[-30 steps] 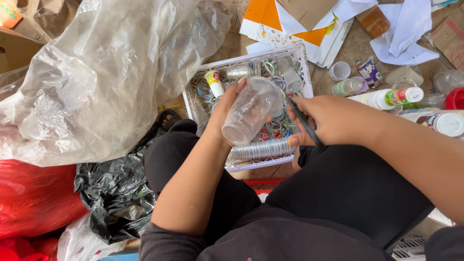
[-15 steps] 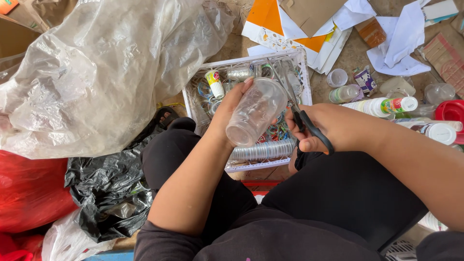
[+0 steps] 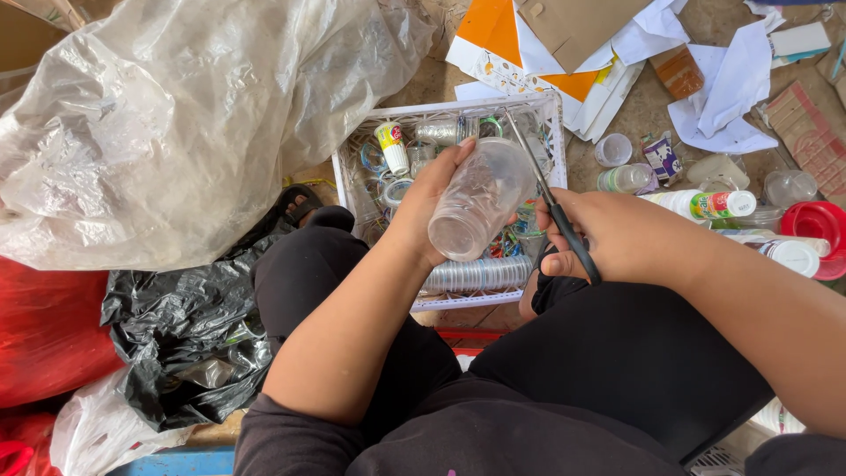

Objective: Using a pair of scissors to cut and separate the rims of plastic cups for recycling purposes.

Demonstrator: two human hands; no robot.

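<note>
Over at 9 o'clock there's the big clear plastic bag, nothing touching it; your left hand is wrapped around the clear plastic cup, held over the white crate; at 3 o'clock your right hand grips black-handled scissors, blades resting by the rim; cup looks uncut so far; cut rings already lie in the crate.

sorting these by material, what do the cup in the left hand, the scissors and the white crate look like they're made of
Cup: thin clear plastic, glossy; the crate shows through it.
Scissors: grey metal blades, dull sheen; black handles, probably plastic.
White crate: moulded plastic lattice, matte, by its look.
</note>
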